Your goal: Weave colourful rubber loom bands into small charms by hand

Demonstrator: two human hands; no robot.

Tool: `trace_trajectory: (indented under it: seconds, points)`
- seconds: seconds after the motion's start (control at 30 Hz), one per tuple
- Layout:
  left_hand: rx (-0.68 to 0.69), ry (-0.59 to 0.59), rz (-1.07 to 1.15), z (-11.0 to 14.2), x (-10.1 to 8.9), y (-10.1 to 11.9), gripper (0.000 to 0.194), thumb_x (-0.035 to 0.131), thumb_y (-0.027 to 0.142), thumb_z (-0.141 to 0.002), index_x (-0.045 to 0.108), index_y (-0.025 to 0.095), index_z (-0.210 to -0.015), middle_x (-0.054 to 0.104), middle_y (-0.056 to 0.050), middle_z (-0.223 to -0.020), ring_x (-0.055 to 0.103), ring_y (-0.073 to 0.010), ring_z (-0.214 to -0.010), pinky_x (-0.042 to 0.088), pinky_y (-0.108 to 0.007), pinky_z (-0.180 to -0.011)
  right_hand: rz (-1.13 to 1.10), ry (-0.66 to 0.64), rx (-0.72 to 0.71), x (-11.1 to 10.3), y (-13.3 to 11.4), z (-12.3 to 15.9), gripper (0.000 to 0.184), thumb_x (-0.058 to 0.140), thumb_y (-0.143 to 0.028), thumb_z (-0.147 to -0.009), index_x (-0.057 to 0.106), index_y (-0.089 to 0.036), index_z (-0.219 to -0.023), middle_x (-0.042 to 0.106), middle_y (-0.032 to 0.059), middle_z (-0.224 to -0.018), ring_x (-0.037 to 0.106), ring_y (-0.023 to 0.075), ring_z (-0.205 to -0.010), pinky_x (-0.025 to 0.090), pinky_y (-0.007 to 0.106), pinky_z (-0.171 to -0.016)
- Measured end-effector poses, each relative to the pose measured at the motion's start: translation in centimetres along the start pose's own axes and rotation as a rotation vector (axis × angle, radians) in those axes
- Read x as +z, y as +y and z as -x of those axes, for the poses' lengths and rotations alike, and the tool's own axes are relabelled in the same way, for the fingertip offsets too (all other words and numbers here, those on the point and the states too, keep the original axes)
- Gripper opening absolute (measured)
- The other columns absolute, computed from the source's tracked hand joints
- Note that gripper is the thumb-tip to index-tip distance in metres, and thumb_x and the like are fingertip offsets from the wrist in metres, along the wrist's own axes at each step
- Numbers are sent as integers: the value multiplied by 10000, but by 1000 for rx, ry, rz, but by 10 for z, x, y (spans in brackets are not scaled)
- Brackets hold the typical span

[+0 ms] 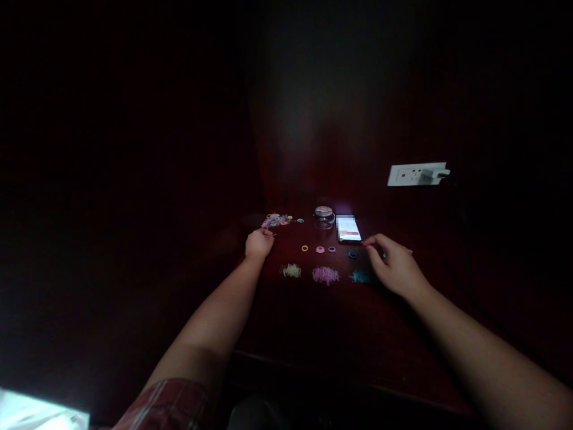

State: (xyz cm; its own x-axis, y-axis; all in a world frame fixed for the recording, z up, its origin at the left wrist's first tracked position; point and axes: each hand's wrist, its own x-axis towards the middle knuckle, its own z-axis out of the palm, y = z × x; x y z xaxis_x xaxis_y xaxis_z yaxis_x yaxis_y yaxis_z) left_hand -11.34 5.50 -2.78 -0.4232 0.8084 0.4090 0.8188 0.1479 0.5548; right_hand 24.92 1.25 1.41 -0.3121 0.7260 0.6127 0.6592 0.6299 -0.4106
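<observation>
A mixed heap of small coloured rubber bands (pixel 276 220) lies at the back left of a dark red table (pixel 340 322). My left hand (pixel 258 243) rests just in front of that heap, fingers curled closed at its edge; what they pinch is too small to see. My right hand (pixel 394 266) lies on the table right of centre, fingers loosely spread, next to a blue pile (pixel 359 276) and a dark ring (pixel 353 254). Sorted piles sit in front: a yellow pile (pixel 291 270) and a pink pile (pixel 326 275). Single rings (pixel 319 249) lie in a row behind them.
A small glass jar (pixel 324 217) stands at the back centre, with a lit phone (pixel 348 229) beside it. A white wall socket with a plug (pixel 418 174) is on the dark wall at right. The room is very dark. The table's front edge runs below my forearms.
</observation>
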Motion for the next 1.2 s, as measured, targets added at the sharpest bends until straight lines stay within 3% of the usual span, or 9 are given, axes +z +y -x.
trace_trajectory:
  seconds: [0.23, 0.3, 0.37, 0.47, 0.53, 0.67, 0.77, 0.87, 1.2]
  points:
    - [220, 52, 293, 19, -14, 45, 133, 589, 257, -807, 657, 167, -878, 706, -45, -845, 657, -125, -736, 528, -234, -737, -59, -100, -109, 10, -4, 1, 82, 499, -246, -870, 572, -208, -874, 629, 39, -763, 587, 198, -706, 443, 308, -682]
    - [353, 68, 442, 25, -22, 58, 145, 612, 250, -803, 625, 158, -915, 688, -50, -875, 643, -117, -758, 525, -230, -727, -69, -126, -133, 10, -6, 2, 82, 513, -244, -864, 578, -202, -836, 600, 21, -704, 566, 181, -658, 430, 301, -660]
    - [507, 15, 585, 30, -30, 67, 154, 645, 250, -788, 612, 153, -903, 669, -44, -849, 628, -114, -746, 518, -233, -705, -84, -148, -156, 9, -7, 3, 109, 528, -240, -858, 579, -198, -772, 572, 5, -649, 541, 164, -610, 411, 293, -635]
    - [590, -106, 694, 41, -34, 76, 153, 677, 237, -763, 594, 145, -852, 637, -28, -784, 604, -104, -689, 500, -224, -642, -107, -145, -195, 8, -8, 3, 92, 561, -242, -845, 587, -190, -774, 544, -10, -617, 518, 151, -578, 399, 292, -631]
    - [623, -181, 700, 53, -31, 85, 146, 681, 233, -758, 584, 147, -826, 633, -22, -763, 594, -100, -672, 488, -216, -616, -125, -125, -217, 10, -10, 5, 69, 585, -241, -836, 600, -182, -870, 558, -4, -663, 532, 156, -611, 405, 295, -650]
    - [740, -300, 621, 82, -22, 109, 113, 666, 221, -764, 571, 166, -792, 639, 5, -723, 558, -81, -609, 447, -200, -561, -158, -89, -248, 16, -17, 8, 236, 635, -232, -817, 581, -188, -1042, 596, 23, -801, 562, 176, -720, 415, 306, -695]
    - [825, -352, 604, 96, -19, 121, 121, 652, 230, -776, 544, 174, -771, 650, 5, -744, 554, -81, -607, 436, -209, -561, -167, -130, -300, 18, -21, 8, 117, 625, -237, -845, 593, -200, -951, 601, 21, -799, 559, 174, -747, 400, 313, -723]
    - [870, -323, 599, 99, -18, 125, 132, 641, 221, -781, 522, 176, -746, 651, 4, -741, 563, -89, -626, 439, -220, -583, -170, -153, -327, 17, -23, 8, 79, 573, -231, -891, 579, -192, -823, 589, 11, -745, 537, 156, -713, 377, 311, -720]
    - [963, -265, 562, 98, -17, 123, 96, 629, 192, -793, 542, 182, -753, 618, 10, -733, 554, -104, -666, 440, -248, -640, -226, -175, -313, 11, -26, 8, 61, 548, -147, -862, 568, -192, -826, 575, 6, -749, 530, 148, -715, 379, 297, -715]
